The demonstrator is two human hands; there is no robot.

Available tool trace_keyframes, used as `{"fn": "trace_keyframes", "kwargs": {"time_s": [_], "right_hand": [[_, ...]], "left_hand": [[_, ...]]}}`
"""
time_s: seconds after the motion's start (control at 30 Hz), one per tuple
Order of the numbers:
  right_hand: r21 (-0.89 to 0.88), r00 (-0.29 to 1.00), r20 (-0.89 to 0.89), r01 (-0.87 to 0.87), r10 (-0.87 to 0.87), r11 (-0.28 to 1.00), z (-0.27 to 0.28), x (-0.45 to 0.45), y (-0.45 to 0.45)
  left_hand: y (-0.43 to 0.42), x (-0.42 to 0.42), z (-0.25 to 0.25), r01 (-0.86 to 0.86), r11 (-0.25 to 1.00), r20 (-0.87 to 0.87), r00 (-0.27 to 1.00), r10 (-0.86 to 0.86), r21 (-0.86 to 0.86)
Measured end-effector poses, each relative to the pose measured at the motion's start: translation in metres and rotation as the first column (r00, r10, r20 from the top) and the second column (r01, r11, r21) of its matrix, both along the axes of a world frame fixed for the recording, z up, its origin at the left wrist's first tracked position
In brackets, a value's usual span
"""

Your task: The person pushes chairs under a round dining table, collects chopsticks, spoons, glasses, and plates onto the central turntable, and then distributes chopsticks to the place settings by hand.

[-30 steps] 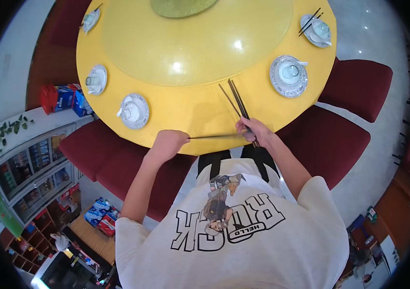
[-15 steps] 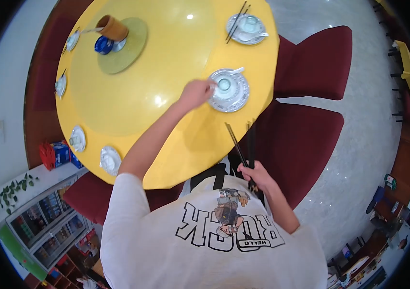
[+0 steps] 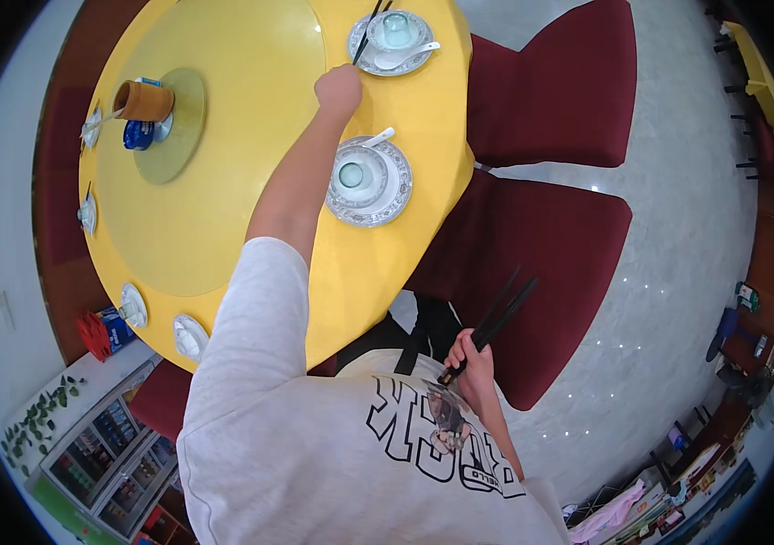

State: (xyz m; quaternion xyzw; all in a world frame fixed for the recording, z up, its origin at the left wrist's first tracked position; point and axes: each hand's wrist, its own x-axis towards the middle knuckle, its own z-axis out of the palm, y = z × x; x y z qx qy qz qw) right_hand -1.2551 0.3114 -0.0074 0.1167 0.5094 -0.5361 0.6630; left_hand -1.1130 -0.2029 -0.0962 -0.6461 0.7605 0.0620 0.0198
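Observation:
My left hand (image 3: pixel 340 89) reaches to the farther place setting, its fingers closed at the near end of a pair of black chopsticks (image 3: pixel 369 34). Those chopsticks lie against the left side of a patterned plate (image 3: pixel 364 64), which bears a bowl, a glass cup (image 3: pixel 397 29) and a white spoon (image 3: pixel 408 55). Under my left forearm's right side is a nearer plate (image 3: pixel 396 202) with a bowl, a glass cup (image 3: pixel 352 175) and a white spoon (image 3: pixel 380 137). Down by my waist, my right hand (image 3: pixel 473 361) is closed around a bunch of black chopsticks (image 3: pixel 501 316).
The round table has a yellow cloth (image 3: pixel 360 291) and a turntable (image 3: pixel 214 218) bearing a brown cup (image 3: pixel 144 101) and a blue container (image 3: pixel 139 135). More place settings (image 3: pixel 190 338) line the left edge. Dark red chairs (image 3: pixel 550 100) stand along the right side.
My left hand has moved from the nearer plate to the chopsticks at the farther one. My right hand still holds its bunch, now tilted further right. The view has shifted.

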Motion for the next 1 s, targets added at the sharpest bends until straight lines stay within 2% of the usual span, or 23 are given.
{"fn": "trace_keyframes", "kwargs": {"time_s": [0.13,0.2,0.27,0.33,0.4,0.47,0.53,0.57,0.6,0.63,0.67,0.7,0.73,0.77,0.8,0.83,0.9,0.97,1.0], "right_hand": [[-0.076,0.997,0.006,-0.073,0.073,0.994,0.011,-0.002,-0.022],[-0.068,0.989,0.030,-0.145,0.147,0.987,0.018,-0.003,-0.038],[-0.033,0.972,0.052,-0.228,0.230,0.973,0.024,0.004,-0.056],[-0.067,0.943,0.105,-0.310,0.316,0.948,0.019,0.012,-0.072],[-0.106,0.905,0.136,-0.391,0.403,0.914,0.016,0.028,-0.089],[-0.097,0.801,0.175,-0.565,0.573,0.819,0.016,0.050,-0.107],[-0.166,0.672,0.314,-0.656,0.670,0.736,-0.005,0.074,-0.122],[-0.213,0.583,0.390,-0.696,0.713,0.685,-0.015,0.087,-0.129],[-0.202,0.509,0.427,-0.753,0.748,0.627,-0.019,0.105,-0.137],[-0.179,0.422,0.475,-0.813,0.772,0.555,-0.022,0.124,-0.144],[-0.245,0.283,0.429,-0.877,0.858,0.413,-0.023,0.142,-0.149],[-0.302,0.137,0.375,-0.917,0.917,0.261,-0.022,0.160,-0.152],[-0.301,0.104,0.374,-0.926,0.922,0.227,-0.018,0.176,-0.153],[-0.334,-0.008,0.302,-0.937,0.953,0.098,-0.012,0.193,-0.150],[-0.358,-0.120,0.226,-0.933,0.967,-0.032,-0.004,0.212,-0.146],[-0.353,-0.146,0.220,-0.934,0.964,-0.061,0.001,0.229,-0.142],[-0.497,-0.395,-0.015,-0.794,0.919,-0.350,0.012,0.261,-0.133],[-0.430,-0.461,-0.029,-0.795,0.887,-0.427,0.023,0.284,-0.125],[-0.410,-0.415,-0.063,-0.818,0.907,-0.403,0.022,0.293,-0.119]], "left_hand": [[0.010,0.032,0.022,-0.157,0.988,-0.087,0.984,0.155,-0.011],[0.033,0.069,0.036,-0.269,0.963,-0.204,0.941,0.268,0.023],[0.075,0.121,0.038,-0.303,0.930,-0.547,0.752,0.369,0.210],[0.143,0.158,0.041,-0.314,0.853,-0.776,0.365,0.514,0.417],[0.227,0.174,0.074,-0.354,0.811,-0.815,0.186,0.550,0.466],[0.302,0.193,0.101,-0.305,0.797,-0.820,0.079,0.567,0.521],[0.366,0.210,0.123,-0.352,0.855,-0.859,0.207,0.468,0.381],[0.388,0.223,0.135,-0.394,0.839,-0.862,0.186,0.472,0.375],[0.409,0.238,0.149,-0.321,0.945,-0.787,0.569,0.239,0.055],[0.424,0.254,0.165,-0.120,0.971,-0.525,0.851,-0.007,-0.208],[0.435,0.271,0.181,-0.161,0.964,-0.522,0.852,0.028,-0.211],[0.445,0.285,0.199,0.006,0.976,-0.389,0.917,-0.093,-0.217],[0.455,0.295,0.208,0.176,0.966,-0.252,0.942,-0.221,-0.192],[0.465,0.308,0.211,0.142,0.970,-0.256,0.948,-0.190,-0.195],[0.472,0.323,0.212,0.203,0.959,-0.162,0.958,-0.236,-0.196],[0.479,0.339,0.212,0.266,0.945,-0.066,0.957,-0.283,-0.191],[0.491,0.365,0.208,0.225,0.954,-0.065,0.968,-0.242,-0.196],[0.496,0.387,0.207,0.169,0.958,0.010,0.985,-0.171,-0.233],[0.500,0.399,0.206,0.106,0.962,-0.011,0.994,-0.112,-0.251]]}}
